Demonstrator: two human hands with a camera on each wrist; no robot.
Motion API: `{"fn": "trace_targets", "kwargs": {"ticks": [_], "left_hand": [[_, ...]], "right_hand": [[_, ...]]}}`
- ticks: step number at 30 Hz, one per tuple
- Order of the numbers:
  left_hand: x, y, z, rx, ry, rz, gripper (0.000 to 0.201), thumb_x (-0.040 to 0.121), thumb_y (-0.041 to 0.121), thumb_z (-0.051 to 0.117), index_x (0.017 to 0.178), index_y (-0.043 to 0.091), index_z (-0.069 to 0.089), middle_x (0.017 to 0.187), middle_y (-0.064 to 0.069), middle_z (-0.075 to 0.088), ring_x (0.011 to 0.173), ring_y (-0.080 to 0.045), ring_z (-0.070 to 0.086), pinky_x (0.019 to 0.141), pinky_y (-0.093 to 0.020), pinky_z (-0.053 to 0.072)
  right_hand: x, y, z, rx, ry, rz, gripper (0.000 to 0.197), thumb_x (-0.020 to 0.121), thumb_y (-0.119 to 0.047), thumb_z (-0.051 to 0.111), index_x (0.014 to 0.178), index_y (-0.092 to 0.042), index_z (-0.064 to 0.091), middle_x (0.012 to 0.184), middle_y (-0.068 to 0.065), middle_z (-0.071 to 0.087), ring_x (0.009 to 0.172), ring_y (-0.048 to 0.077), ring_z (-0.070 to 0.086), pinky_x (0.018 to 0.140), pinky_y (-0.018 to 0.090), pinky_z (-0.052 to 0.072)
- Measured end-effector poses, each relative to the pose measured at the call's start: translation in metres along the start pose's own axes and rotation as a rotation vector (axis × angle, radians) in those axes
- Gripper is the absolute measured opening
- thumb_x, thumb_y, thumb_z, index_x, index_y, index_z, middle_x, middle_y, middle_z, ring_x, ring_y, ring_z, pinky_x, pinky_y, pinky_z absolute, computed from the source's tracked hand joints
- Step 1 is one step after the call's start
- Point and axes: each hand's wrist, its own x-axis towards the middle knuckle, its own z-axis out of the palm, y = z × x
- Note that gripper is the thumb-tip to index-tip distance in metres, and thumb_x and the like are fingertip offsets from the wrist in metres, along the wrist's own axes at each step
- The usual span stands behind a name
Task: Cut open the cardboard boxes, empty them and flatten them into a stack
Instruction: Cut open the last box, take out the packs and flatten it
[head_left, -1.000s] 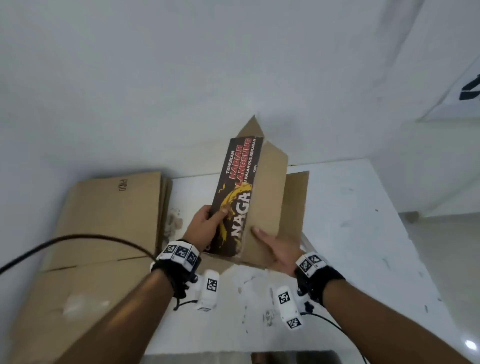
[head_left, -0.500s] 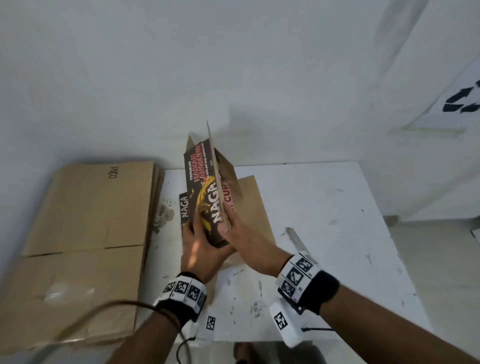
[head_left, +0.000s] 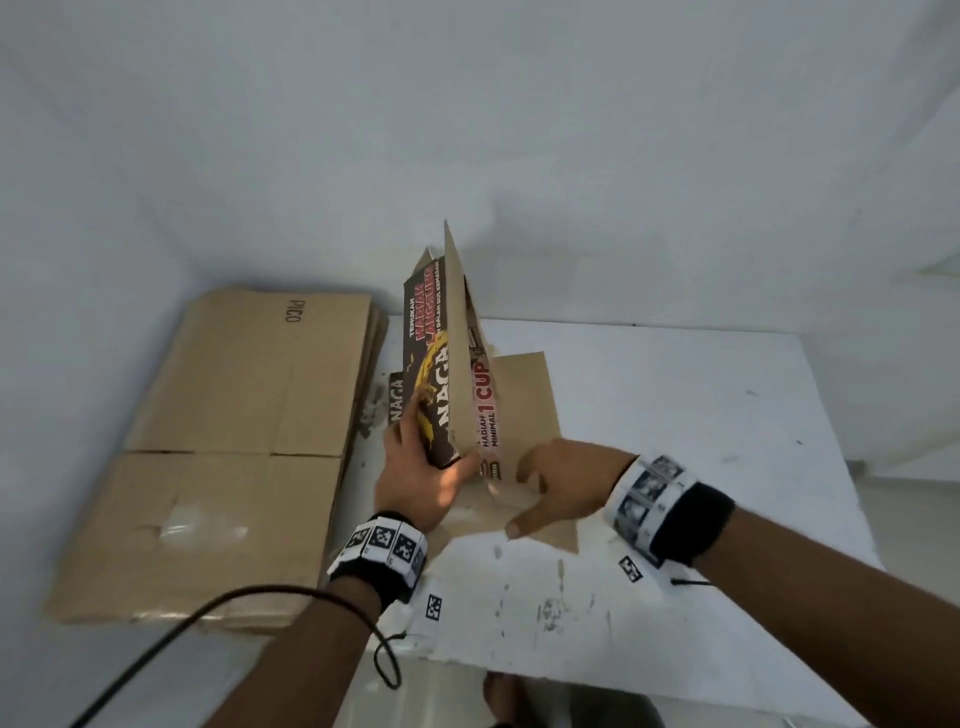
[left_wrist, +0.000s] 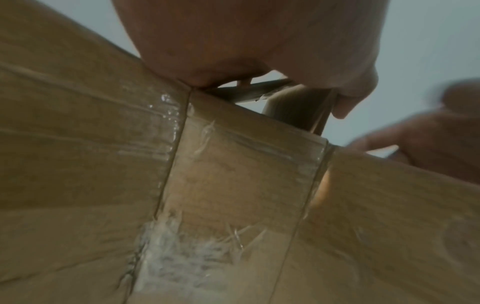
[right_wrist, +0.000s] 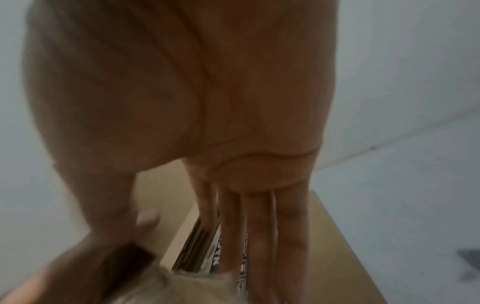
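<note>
A black printed cardboard box (head_left: 434, 364) marked NAGA stands on edge on the white table (head_left: 675, 441), folded nearly flat, with one brown flap (head_left: 524, 405) lying on the table to its right. My left hand (head_left: 421, 467) grips the box's lower end, thumb on the right side. My right hand (head_left: 550, 483) is just right of the box over the brown flap, fingers spread and holding nothing. In the left wrist view, taped brown cardboard (left_wrist: 233, 174) fills the picture under my palm. In the right wrist view my straight fingers (right_wrist: 259, 236) point down at the box (right_wrist: 337, 246).
A stack of flattened brown cardboard (head_left: 234, 415) lies left of the table, up against the wall. A black cable (head_left: 208, 613) loops from my left wrist. The table's right half is bare white with scuff marks; its front edge is near my forearms.
My right hand has come off the box and moved right, now open. The box has folded flatter and still stands in my left hand. The view has tilted down slightly.
</note>
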Motion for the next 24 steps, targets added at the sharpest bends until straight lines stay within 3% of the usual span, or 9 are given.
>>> {"fn": "trace_targets", "kwargs": {"ticks": [1, 3, 6, 11, 15, 18, 20, 22, 24], "left_hand": [[0.002, 0.000, 0.003, 0.014, -0.013, 0.012, 0.114, 0.068, 0.064, 0.078, 0.158, 0.037, 0.014, 0.150, -0.007, 0.034, 0.130, -0.033, 0.050, 0.104, -0.048, 0.044], [0.004, 0.001, 0.010, 0.036, -0.052, 0.026, 0.117, 0.061, 0.069, 0.074, 0.156, 0.044, 0.011, 0.148, -0.003, 0.033, 0.123, -0.032, 0.057, 0.098, -0.047, 0.051], [0.007, 0.007, 0.019, 0.077, -0.098, 0.060, 0.116, 0.061, 0.074, 0.074, 0.154, 0.047, 0.010, 0.149, 0.002, 0.030, 0.122, -0.026, 0.058, 0.098, -0.045, 0.054], [0.008, 0.009, 0.016, 0.097, -0.121, 0.058, 0.114, 0.064, 0.071, 0.078, 0.154, 0.048, 0.011, 0.146, 0.008, 0.031, 0.120, -0.022, 0.058, 0.098, -0.038, 0.052], [0.009, 0.010, 0.020, 0.081, -0.134, 0.023, 0.122, 0.056, 0.074, 0.082, 0.153, 0.052, 0.010, 0.146, 0.012, 0.029, 0.119, -0.020, 0.058, 0.097, -0.039, 0.055], [0.024, 0.023, 0.035, 0.068, -0.153, 0.010, 0.133, 0.046, 0.079, 0.083, 0.152, 0.051, 0.009, 0.146, 0.012, 0.027, 0.127, -0.019, 0.051, 0.098, -0.047, 0.055], [0.035, 0.036, 0.047, 0.048, -0.198, 0.017, 0.138, 0.043, 0.080, 0.084, 0.153, 0.048, 0.007, 0.146, 0.012, 0.026, 0.129, -0.017, 0.047, 0.101, -0.046, 0.053], [0.042, 0.046, 0.059, 0.024, -0.243, 0.051, 0.139, 0.045, 0.078, 0.086, 0.155, 0.045, 0.006, 0.144, 0.011, 0.025, 0.129, -0.016, 0.045, 0.105, -0.042, 0.050], [0.048, 0.047, 0.067, 0.013, -0.276, 0.077, 0.139, 0.048, 0.073, 0.088, 0.156, 0.043, 0.005, 0.144, 0.010, 0.024, 0.130, -0.014, 0.042, 0.108, -0.039, 0.046]], "right_hand": [[-0.004, 0.004, -0.005, 0.251, -0.076, -0.003, 0.065, 0.089, -0.058, 0.066, 0.139, -0.018, 0.054, 0.119, 0.001, 0.064, 0.103, 0.025, 0.064, 0.096, 0.037, 0.051], [0.005, 0.019, -0.016, 0.486, 0.006, -0.010, 0.056, 0.099, -0.042, 0.058, 0.149, -0.024, 0.043, 0.131, 0.006, 0.063, 0.108, 0.025, 0.067, 0.094, 0.035, 0.054], [0.048, 0.033, -0.030, 0.430, 0.141, -0.030, 0.050, 0.104, -0.023, 0.046, 0.153, -0.027, 0.038, 0.144, 0.009, 0.055, 0.125, 0.026, 0.057, 0.106, 0.038, 0.047], [0.122, 0.073, -0.075, 0.430, 0.318, 0.160, 0.044, 0.100, -0.023, 0.056, 0.141, -0.014, 0.044, 0.127, 0.012, 0.062, 0.106, 0.029, 0.062, 0.091, 0.039, 0.051], [0.134, 0.103, -0.107, 0.530, 0.406, 0.219, 0.078, 0.099, -0.034, 0.061, 0.159, -0.014, 0.015, 0.150, 0.021, 0.047, 0.131, 0.038, 0.052, 0.105, 0.040, 0.042], [0.110, 0.089, -0.108, 0.673, 0.303, 0.174, 0.065, 0.101, -0.064, 0.033, 0.148, -0.020, 0.044, 0.146, 0.013, 0.055, 0.116, 0.030, 0.060, 0.098, 0.041, 0.044], [0.083, 0.078, -0.095, 0.966, 0.263, 0.127, 0.085, 0.087, -0.087, 0.018, 0.124, -0.027, 0.063, 0.121, 0.004, 0.071, 0.098, 0.025, 0.070, 0.091, 0.045, 0.052], [0.060, 0.075, -0.077, 1.082, 0.272, 0.093, 0.089, 0.074, -0.099, 0.023, 0.123, -0.035, 0.062, 0.111, -0.002, 0.074, 0.091, 0.021, 0.075, 0.084, 0.048, 0.058], [0.037, 0.072, -0.060, 1.095, 0.290, 0.048, 0.074, 0.076, -0.093, 0.041, 0.135, -0.048, 0.048, 0.117, -0.010, 0.071, 0.093, 0.018, 0.075, 0.082, 0.048, 0.061]]}}
